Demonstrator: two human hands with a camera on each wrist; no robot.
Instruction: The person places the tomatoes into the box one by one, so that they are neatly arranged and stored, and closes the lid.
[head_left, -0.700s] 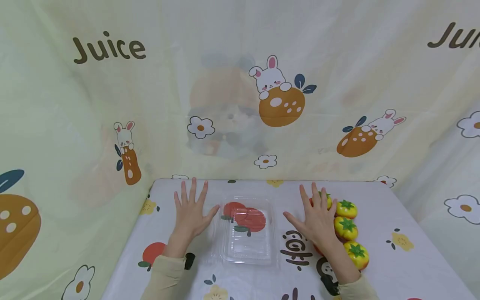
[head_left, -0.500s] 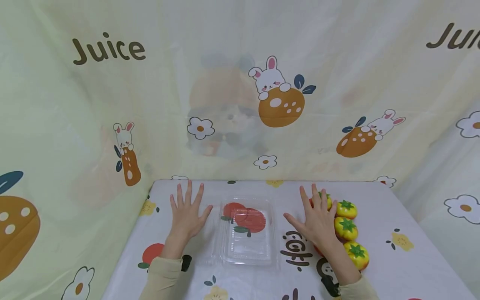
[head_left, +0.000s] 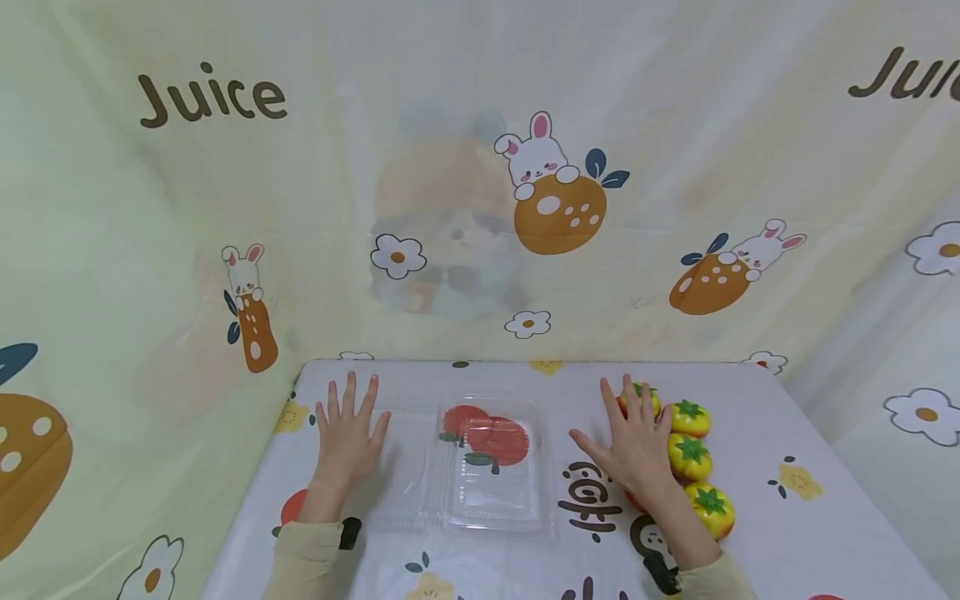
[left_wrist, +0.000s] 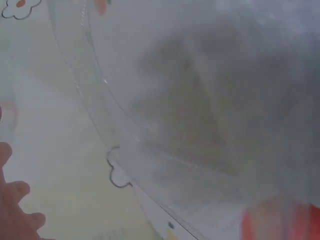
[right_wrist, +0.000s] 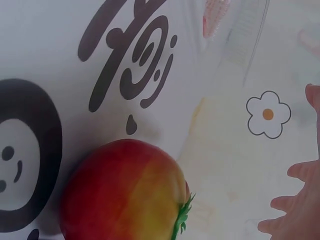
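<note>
A see-through plastic clamshell box (head_left: 495, 502) sits at mid-table, its lid (head_left: 405, 471) folded out flat to the left. Beside the lid's left part is my left hand (head_left: 345, 446), fingers straight and spread, holding nothing; its fingertips (left_wrist: 17, 192) show at the left wrist view's lower left. My right hand (head_left: 636, 442), also spread and holding nothing, hovers beside and partly over several yellow-red tomato-like fruits (head_left: 690, 457) with green leafy tops. One such fruit (right_wrist: 125, 195) looms large in the right wrist view. Others are partly hidden beneath the right hand and forearm.
A white printed cloth (head_left: 795, 533) covers the table. Behind it and to both sides hang pale printed curtains (head_left: 450, 67), close to the table's back edge. A dark band (head_left: 350, 533) shows at the left wrist.
My left hand has moved left and slightly toward me, uncovering more of the lid. The right hand stays almost where it was. Box and fruits keep their places.
</note>
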